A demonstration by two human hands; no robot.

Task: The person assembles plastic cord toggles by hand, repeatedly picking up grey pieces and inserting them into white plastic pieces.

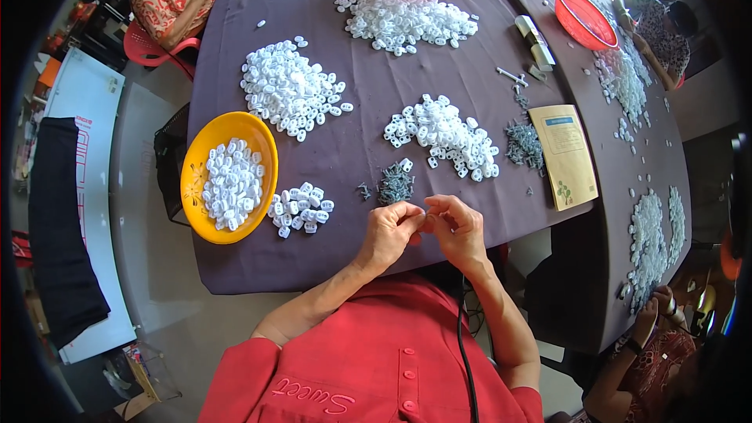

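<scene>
My left hand (389, 229) and my right hand (457, 227) meet at the table's near edge, fingertips pinched together. Whatever sits between them is too small and too covered to name. Just beyond my fingers lies a small heap of grey screw-like pieces (395, 186). Behind it spreads a pile of white plastic pieces with two holes (446, 137). To the left of my hands is a smaller cluster of white pieces (301, 209), beside a yellow plastic bowl (269, 158) holding more of them.
Larger white heaps (286, 86) lie farther back. A brown envelope (564, 158), a second grey heap (525, 145) and a white-and-grey box-like item (535, 43) are on the right. Red baskets (586, 17) stand at the back. Other people sit around the tables. A black cable (464, 329) hangs down my front.
</scene>
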